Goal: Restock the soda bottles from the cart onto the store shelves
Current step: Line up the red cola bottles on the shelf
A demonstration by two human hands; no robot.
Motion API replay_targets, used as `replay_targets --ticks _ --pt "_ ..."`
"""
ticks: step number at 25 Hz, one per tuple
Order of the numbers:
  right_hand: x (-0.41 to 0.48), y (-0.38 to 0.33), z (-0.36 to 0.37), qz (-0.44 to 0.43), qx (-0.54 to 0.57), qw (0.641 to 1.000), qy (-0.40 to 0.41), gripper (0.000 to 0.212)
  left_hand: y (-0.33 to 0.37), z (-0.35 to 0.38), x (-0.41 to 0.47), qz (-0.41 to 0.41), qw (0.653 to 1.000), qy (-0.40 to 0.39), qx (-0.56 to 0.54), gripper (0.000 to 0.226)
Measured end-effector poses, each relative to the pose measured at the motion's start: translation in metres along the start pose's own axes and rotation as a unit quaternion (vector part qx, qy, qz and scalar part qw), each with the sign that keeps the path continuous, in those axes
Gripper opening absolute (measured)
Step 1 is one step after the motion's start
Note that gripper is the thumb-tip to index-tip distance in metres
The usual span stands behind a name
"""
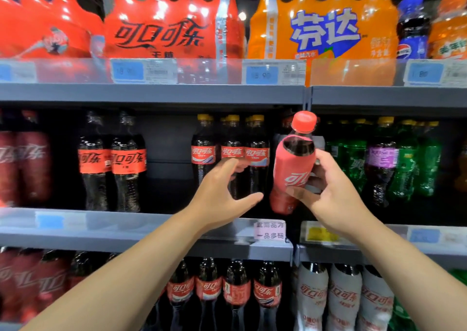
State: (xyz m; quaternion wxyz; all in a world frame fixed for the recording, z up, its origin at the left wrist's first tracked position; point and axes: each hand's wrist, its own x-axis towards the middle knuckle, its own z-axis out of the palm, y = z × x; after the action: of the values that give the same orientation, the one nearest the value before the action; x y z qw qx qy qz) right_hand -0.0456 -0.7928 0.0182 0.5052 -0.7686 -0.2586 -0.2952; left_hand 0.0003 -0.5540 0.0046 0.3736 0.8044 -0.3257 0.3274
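Soda bottle [290, 164], red sleeve and red cap, roughly upright, gripped by right hand [333, 194] with thumb across the label. Left hand [222, 191] open, fingers spread, just beside the bottle, not touching it. Bottle is held before the middle shelf [126, 227], between yellow-capped cola bottles [231, 151] and green bottles [409, 159]. Above, on the upper shelf: red multipacks [174, 27], orange multipack [323, 27]

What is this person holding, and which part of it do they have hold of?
The right hand grips a red-capped cola bottle around the middle of its body. The left hand is open, holding nothing.
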Motion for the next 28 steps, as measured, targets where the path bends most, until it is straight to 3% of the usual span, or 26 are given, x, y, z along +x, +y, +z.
replay_targets --ticks 4,7,10,12,16,22,28 --pt "-0.004 -0.04 0.026 -0.085 0.038 0.996 -0.012 0.065 0.02 -0.014 -0.014 0.006 0.997 0.007 -0.072 0.079" --pt "-0.004 -0.074 0.062 -0.103 0.088 0.989 -0.052 0.065 0.032 -0.031 -0.029 0.016 0.989 0.043 -0.138 0.071" --pt "-0.003 -0.105 0.108 -0.116 0.13 0.981 -0.081 0.059 0.024 -0.064 -0.05 -0.026 0.982 0.117 -0.146 0.064" --pt "0.001 -0.119 0.144 -0.12 0.131 0.98 -0.087 0.05 0.01 -0.095 -0.068 -0.059 0.981 0.119 -0.144 0.063" --pt "0.01 -0.135 0.229 -0.098 0.17 0.975 -0.102 0.056 -0.027 -0.171 -0.1 -0.1 0.988 0.094 -0.071 0.062" --pt "0.032 -0.151 0.356 -0.079 0.19 0.977 -0.059 0.06 -0.103 -0.298 -0.151 -0.125 0.985 0.097 0.072 0.086" --pt "0.06 -0.15 0.447 -0.043 0.124 0.991 -0.039 0.07 -0.182 -0.38 -0.179 -0.142 0.964 0.17 0.145 0.07"
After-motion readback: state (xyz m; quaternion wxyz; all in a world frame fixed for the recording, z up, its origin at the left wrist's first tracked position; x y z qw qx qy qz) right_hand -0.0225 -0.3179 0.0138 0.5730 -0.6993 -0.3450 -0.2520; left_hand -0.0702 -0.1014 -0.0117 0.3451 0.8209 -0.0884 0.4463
